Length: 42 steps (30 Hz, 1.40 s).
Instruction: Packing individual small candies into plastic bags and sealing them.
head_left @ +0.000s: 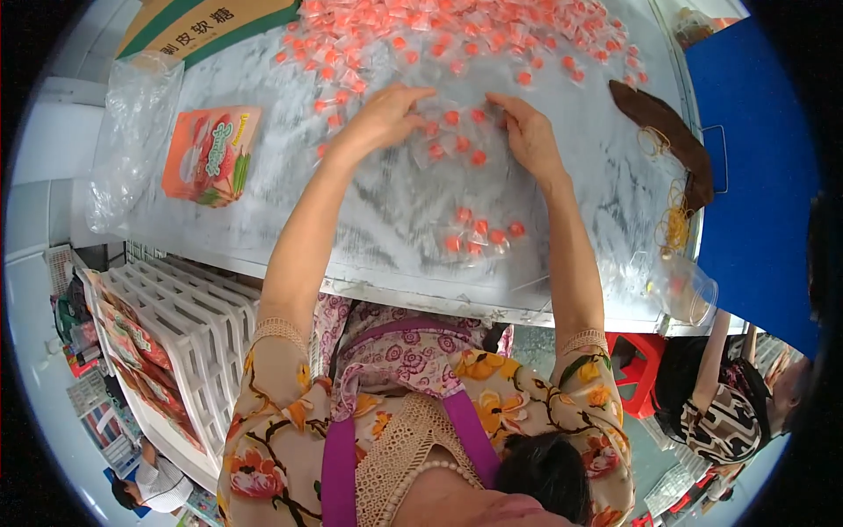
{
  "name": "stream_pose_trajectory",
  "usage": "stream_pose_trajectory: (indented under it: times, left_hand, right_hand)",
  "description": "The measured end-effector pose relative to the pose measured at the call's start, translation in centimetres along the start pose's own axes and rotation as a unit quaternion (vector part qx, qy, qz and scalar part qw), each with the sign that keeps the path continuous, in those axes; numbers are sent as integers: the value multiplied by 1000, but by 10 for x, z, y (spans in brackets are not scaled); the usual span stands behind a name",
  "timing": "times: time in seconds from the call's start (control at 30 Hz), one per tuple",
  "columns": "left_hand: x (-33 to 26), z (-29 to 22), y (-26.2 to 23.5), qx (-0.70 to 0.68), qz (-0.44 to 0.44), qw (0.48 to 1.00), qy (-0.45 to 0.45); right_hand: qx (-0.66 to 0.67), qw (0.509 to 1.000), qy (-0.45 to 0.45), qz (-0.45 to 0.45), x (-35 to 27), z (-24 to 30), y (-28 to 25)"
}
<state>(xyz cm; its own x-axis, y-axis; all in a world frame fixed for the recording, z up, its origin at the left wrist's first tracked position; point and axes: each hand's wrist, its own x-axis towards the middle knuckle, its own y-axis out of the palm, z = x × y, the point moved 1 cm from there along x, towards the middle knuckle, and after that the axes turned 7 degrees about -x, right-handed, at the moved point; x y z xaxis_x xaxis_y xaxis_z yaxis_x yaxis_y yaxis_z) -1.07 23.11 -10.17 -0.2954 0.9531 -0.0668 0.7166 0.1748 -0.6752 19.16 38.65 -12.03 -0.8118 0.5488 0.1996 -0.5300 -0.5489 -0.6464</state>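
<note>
My left hand (384, 120) is over the far middle of the table, its index finger stretched out and thumb apart, holding nothing visible. Opposite it is my right hand (531, 136), index finger pointing inward and the other fingers partly curled, with no object seen in it. Between the two lies a loose group of small red candies (462, 143) in clear wrappers. Nearer to me is a second little cluster of wrapped candies (480, 227). Beyond my hands a large pile of the same candies (457, 31) spreads across the far side.
A red printed pouch (209, 156) lies left, beside a crumpled clear plastic bag (132, 132) and a cardboard box (206, 31). At right are a brown cloth (672, 132), yellow rubber bands (674, 224) and a clear plastic cup (689, 294). White crates (193, 325) stand lower left; another person (729, 395) sits lower right.
</note>
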Motion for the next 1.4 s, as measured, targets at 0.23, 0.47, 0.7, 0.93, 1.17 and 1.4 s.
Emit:
stream_pose_trajectory:
  times: [0.23, 0.47, 0.7, 0.93, 1.17, 1.4]
  left_hand:
    - [-15, -15, 6, -7, 103, 995, 1]
    - [-41, -19, 25, 3, 20, 1000, -7]
    - [-86, -30, 66, 17, -19, 999, 21]
    - [-85, 16, -45, -87, -232, 968, -50]
    - [-62, 74, -59, 20, -191, 980, -50]
    - [-113, 65, -72, -96, -166, 975, -115]
  right_hand:
    - [-81, 993, -88, 16, -9, 3, 13]
    - [-93, 989, -111, 3, -25, 17, 18]
    - [-54, 990, -66, 114, -59, 39, -2]
    - [10, 986, -82, 146, -8, 81, 4]
    - [-93, 968, -235, -13, 83, 72, 126]
    - [0, 983, -163, 78, 60, 80, 117]
